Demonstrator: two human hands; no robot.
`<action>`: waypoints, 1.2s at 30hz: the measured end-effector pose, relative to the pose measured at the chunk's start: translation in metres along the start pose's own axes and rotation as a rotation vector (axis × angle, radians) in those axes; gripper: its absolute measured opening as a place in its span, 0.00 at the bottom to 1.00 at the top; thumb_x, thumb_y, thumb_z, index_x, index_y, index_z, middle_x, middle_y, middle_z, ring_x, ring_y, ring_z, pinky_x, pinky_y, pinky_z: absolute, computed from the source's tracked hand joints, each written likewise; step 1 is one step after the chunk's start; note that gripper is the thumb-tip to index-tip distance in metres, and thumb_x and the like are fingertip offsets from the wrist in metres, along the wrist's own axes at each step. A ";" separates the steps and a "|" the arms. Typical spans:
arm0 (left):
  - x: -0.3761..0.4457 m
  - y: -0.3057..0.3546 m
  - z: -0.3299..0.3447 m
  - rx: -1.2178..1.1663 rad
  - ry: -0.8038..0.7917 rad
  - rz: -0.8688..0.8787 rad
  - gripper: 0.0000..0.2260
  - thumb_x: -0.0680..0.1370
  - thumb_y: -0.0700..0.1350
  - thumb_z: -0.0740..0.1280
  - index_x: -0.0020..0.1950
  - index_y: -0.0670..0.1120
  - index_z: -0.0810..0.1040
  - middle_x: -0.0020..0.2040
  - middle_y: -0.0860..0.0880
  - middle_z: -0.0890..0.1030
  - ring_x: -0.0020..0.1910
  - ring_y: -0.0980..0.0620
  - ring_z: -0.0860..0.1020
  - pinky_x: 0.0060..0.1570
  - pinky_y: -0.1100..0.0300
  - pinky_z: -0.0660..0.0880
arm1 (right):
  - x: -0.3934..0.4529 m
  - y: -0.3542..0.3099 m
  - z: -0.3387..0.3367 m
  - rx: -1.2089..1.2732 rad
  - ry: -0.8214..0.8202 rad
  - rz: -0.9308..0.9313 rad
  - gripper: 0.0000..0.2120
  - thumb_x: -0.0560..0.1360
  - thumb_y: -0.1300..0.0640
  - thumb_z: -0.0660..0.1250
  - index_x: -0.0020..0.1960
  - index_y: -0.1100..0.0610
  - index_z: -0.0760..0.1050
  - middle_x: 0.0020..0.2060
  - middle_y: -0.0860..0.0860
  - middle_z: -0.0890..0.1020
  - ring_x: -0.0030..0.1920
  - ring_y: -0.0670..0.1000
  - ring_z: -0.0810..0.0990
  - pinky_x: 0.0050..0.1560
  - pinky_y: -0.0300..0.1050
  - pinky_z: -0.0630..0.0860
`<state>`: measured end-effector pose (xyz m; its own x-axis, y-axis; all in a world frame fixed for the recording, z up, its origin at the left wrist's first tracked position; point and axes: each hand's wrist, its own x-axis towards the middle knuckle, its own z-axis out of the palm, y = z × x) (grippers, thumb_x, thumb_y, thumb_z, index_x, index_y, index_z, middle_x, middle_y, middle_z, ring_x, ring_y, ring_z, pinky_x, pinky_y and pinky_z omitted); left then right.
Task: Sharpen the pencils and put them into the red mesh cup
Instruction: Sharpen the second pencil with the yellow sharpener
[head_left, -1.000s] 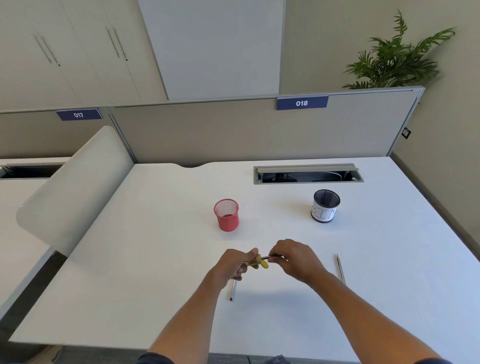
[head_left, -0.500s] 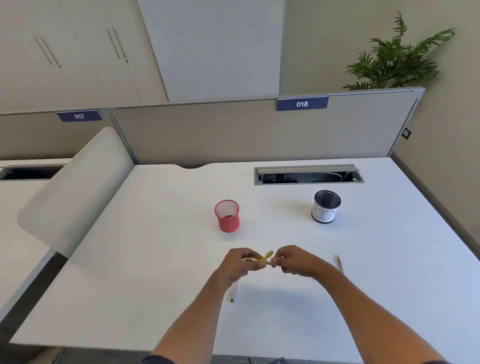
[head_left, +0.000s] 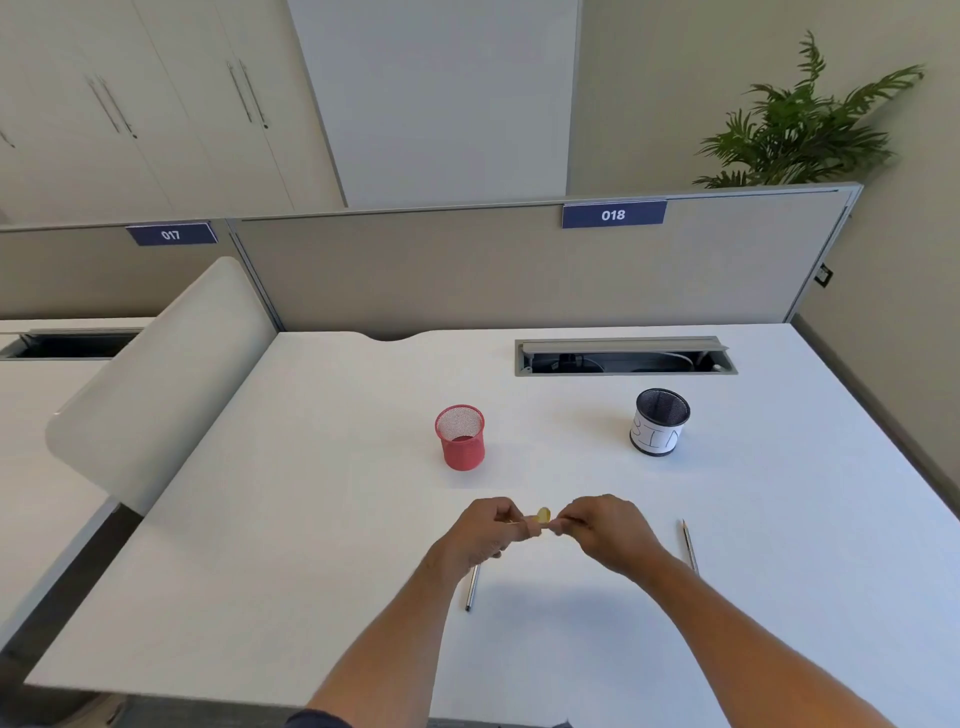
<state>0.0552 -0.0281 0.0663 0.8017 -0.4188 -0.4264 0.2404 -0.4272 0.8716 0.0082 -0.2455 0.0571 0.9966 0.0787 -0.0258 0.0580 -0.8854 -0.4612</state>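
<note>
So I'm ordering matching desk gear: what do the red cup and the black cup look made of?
Red cup: likely painted metal mesh, matte, light showing through its perforated wall. Black cup: dark mesh too, with a white paper-like band wrapped around it.

you're sitting in an open-plan office, at a numbered workstation. your white desk (head_left: 311, 519) is fenced at twelve o'clock by a grey partition screen (head_left: 467, 270) carrying a blue tag reading 018 (head_left: 613, 214); at ten o'clock the neighbouring bay is tagged 017 (head_left: 170, 235), with a curved white side divider (head_left: 156, 384) between the two desks. a cable tray (head_left: 626, 356) is cut into the desktop at one o'clock. behind the screen stand pale storage cupboards (head_left: 130, 104), and a potted plant (head_left: 800, 130) rises at two o'clock.
</note>
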 end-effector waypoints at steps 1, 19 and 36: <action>0.001 0.000 -0.001 0.011 -0.004 0.031 0.10 0.73 0.47 0.78 0.41 0.46 0.79 0.32 0.52 0.75 0.30 0.55 0.70 0.33 0.65 0.67 | 0.001 0.000 0.000 0.072 -0.064 0.084 0.13 0.78 0.40 0.66 0.41 0.45 0.84 0.30 0.43 0.79 0.32 0.43 0.73 0.35 0.39 0.67; 0.000 -0.013 -0.006 0.101 -0.014 0.044 0.08 0.68 0.49 0.81 0.42 0.50 0.85 0.32 0.53 0.81 0.30 0.57 0.76 0.32 0.66 0.70 | 0.001 0.002 -0.012 0.601 -0.575 0.205 0.16 0.73 0.48 0.72 0.56 0.55 0.75 0.33 0.49 0.85 0.28 0.49 0.68 0.30 0.41 0.64; 0.004 -0.008 -0.006 -0.026 0.053 -0.013 0.11 0.71 0.49 0.80 0.45 0.43 0.85 0.30 0.53 0.76 0.31 0.55 0.71 0.33 0.65 0.67 | -0.008 -0.007 0.005 0.090 0.028 0.124 0.12 0.78 0.42 0.66 0.44 0.46 0.84 0.35 0.45 0.83 0.36 0.47 0.77 0.37 0.44 0.72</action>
<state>0.0593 -0.0217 0.0592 0.8265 -0.3699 -0.4245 0.2642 -0.4110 0.8725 -0.0008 -0.2374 0.0563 0.9971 -0.0431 -0.0635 -0.0704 -0.8430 -0.5334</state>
